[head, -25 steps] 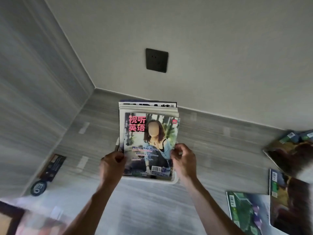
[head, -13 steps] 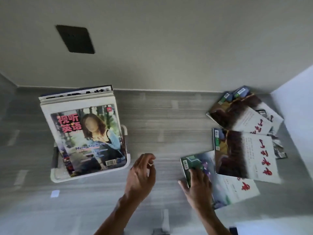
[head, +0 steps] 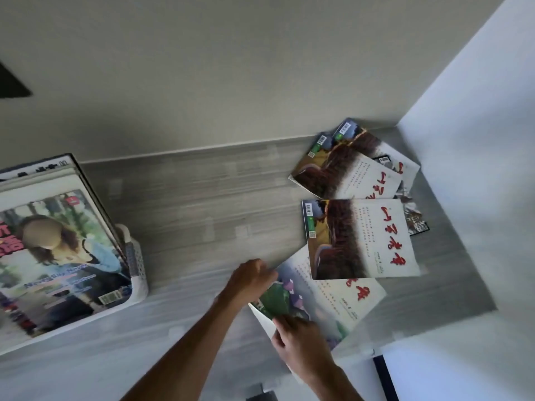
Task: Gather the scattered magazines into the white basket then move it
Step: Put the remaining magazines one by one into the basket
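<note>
The white basket [head: 136, 273] stands at the left on the grey wooden floor, with a stack of magazines [head: 58, 250] in it. Several more magazines lie scattered at the right. The nearest one, green and white [head: 324, 296], is partly lifted off the floor. My left hand [head: 250, 277] grips its far left edge. My right hand [head: 301, 342] holds its near corner. A brown and white magazine [head: 362, 238] overlaps it, and others [head: 347, 172] lie behind near the wall.
A beige wall [head: 231, 68] runs along the back, and a white panel [head: 477, 169] closes off the right side. A dark wall plate [head: 11, 85] shows at the left edge. Bare floor [head: 217, 198] lies between basket and magazines.
Both hands left the stack in the basket and moved right. They took hold of the green and white magazine, whose near side has risen off the floor. The view swung right.
</note>
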`<state>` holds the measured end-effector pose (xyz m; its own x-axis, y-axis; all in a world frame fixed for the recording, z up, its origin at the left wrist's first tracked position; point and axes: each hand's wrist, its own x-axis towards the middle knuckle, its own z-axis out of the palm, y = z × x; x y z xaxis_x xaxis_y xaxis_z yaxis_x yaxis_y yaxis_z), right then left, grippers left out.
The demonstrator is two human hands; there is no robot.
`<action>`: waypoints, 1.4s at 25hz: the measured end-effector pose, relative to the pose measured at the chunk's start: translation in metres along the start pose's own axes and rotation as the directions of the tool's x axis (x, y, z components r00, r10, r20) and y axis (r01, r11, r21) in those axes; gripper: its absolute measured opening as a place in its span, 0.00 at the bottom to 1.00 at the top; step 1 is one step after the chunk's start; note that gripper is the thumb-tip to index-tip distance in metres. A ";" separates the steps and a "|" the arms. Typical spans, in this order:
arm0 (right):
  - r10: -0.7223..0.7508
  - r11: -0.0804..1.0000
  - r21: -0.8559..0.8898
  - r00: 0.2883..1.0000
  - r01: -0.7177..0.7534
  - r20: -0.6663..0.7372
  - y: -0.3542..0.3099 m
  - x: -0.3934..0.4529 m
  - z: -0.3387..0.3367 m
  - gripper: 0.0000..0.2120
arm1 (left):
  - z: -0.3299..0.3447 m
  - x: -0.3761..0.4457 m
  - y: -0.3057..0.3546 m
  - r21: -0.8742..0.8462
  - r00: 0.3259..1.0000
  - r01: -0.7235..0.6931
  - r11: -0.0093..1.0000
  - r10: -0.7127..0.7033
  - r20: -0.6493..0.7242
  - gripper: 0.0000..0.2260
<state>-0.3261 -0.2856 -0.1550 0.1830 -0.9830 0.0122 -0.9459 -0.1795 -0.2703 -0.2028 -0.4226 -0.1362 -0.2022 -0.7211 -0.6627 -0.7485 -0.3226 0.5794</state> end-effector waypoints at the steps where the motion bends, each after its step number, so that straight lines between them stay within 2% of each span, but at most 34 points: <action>1: -0.034 0.998 0.053 0.999 0.035 -0.011 -0.003 -0.009 0.000 0.02 | 0.006 0.001 -0.001 -0.076 0.996 -0.017 0.997 0.024 0.088 0.13; 3: -0.071 0.988 0.138 0.997 0.068 0.014 -0.010 -0.017 0.000 0.02 | 0.017 0.002 -0.008 -0.158 0.976 -0.065 0.985 0.095 0.195 0.09; 5: -0.039 0.966 0.260 0.993 0.008 0.115 -0.015 -0.016 -0.001 0.04 | 0.017 -0.001 -0.022 -0.113 0.973 -0.094 0.989 0.115 0.200 0.08; 7: 0.150 0.899 0.381 0.970 -0.215 0.193 -0.010 -0.012 -0.001 0.07 | 0.004 -0.008 -0.044 -0.001 0.994 -0.100 0.995 0.100 0.053 0.09; 8: 0.315 0.832 0.419 0.931 -0.365 0.186 -0.004 -0.008 0.001 0.14 | -0.007 -0.015 -0.055 0.032 0.994 -0.097 0.995 0.099 -0.048 0.10; 9: 0.497 0.731 0.444 0.850 -0.519 0.177 0.003 -0.003 0.001 0.24 | -0.019 -0.024 -0.065 -0.001 0.985 -0.116 0.993 0.115 -0.127 0.11; 10: 0.642 0.589 0.483 0.738 -0.648 0.207 0.011 0.005 -0.002 0.32 | -0.029 -0.035 -0.076 -0.081 0.972 -0.164 0.983 0.146 -0.186 0.09; 11: 0.708 0.429 0.567 0.651 -0.703 0.272 0.016 0.017 -0.006 0.37 | -0.041 -0.048 -0.085 -0.158 0.954 -0.221 0.962 0.180 -0.240 0.08; 12: 0.711 0.246 0.687 0.609 -0.684 0.353 0.018 0.031 -0.013 0.39 | -0.053 -0.062 -0.090 -0.210 0.937 -0.275 0.938 0.213 -0.278 0.07; 13: 0.654 0.088 0.779 0.626 -0.621 0.425 0.015 0.046 -0.020 0.38 | -0.064 -0.075 -0.094 -0.266 0.922 -0.324 0.908 0.240 -0.302 0.07; 14: 0.580 0.007 0.832 0.680 -0.554 0.448 0.010 0.061 -0.028 0.35 | -0.074 -0.084 -0.096 -0.326 0.912 -0.362 0.873 0.260 -0.317 0.06; 15: 0.539 -0.016 0.868 0.727 -0.496 0.426 0.005 0.074 -0.037 0.29 | -0.082 -0.090 -0.093 -0.384 0.900 -0.399 0.833 0.275 -0.337 0.07; 17: 0.493 0.076 0.915 0.813 -0.397 0.312 -0.013 0.100 -0.048 0.14 | -0.098 -0.098 -0.097 -0.423 0.860 -0.446 0.788 0.246 -0.448 0.05; 20: 0.398 0.272 0.932 0.910 -0.240 0.118 -0.035 0.122 -0.060 0.10 | -0.117 -0.102 -0.104 -0.389 0.785 -0.410 0.825 0.102 -0.611 0.13; 23: 0.362 0.564 0.799 0.932 -0.208 -0.013 -0.045 0.125 -0.058 0.04 | -0.117 -0.105 -0.108 -0.355 0.725 -0.344 0.869 0.006 -0.689 0.12; 25: 0.319 0.759 0.615 0.946 -0.215 -0.062 -0.050 0.116 -0.052 0.19 | -0.111 -0.106 -0.109 -0.369 0.744 -0.292 0.882 -0.033 -0.668 0.12; 26: 0.300 0.798 0.568 0.950 -0.202 -0.083 -0.050 0.113 -0.050 0.20 | -0.108 -0.107 -0.108 -0.362 0.746 -0.268 0.893 -0.046 -0.664 0.11; 28: 0.303 0.803 0.569 0.944 -0.180 -0.130 -0.060 0.118 -0.059 0.10 | -0.113 -0.119 -0.106 -0.338 0.705 -0.267 0.902 -0.056 -0.707 0.07; 30: 0.287 0.792 0.589 0.949 -0.157 -0.133 -0.076 0.134 -0.072 0.06 | -0.136 -0.134 -0.103 -0.314 0.634 -0.355 0.880 -0.021 -0.773 0.04; 33: 0.287 0.659 0.748 0.946 -0.083 -0.148 -0.121 0.170 -0.099 0.01 | -0.191 -0.154 -0.097 -0.334 0.542 -0.458 0.823 -0.039 -0.839 0.06; 35: 0.312 0.616 0.786 0.929 -0.039 -0.199 -0.158 0.193 -0.106 0.03 | -0.230 -0.163 -0.100 -0.350 0.527 -0.490 0.798 -0.049 -0.849 0.09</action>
<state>-0.1694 -0.4510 -0.0079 -0.1787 -0.9767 0.1187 -0.3794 -0.0429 -0.9242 0.0502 -0.4135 0.0232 0.4659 -0.8845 0.0252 -0.2771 -0.1188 0.9535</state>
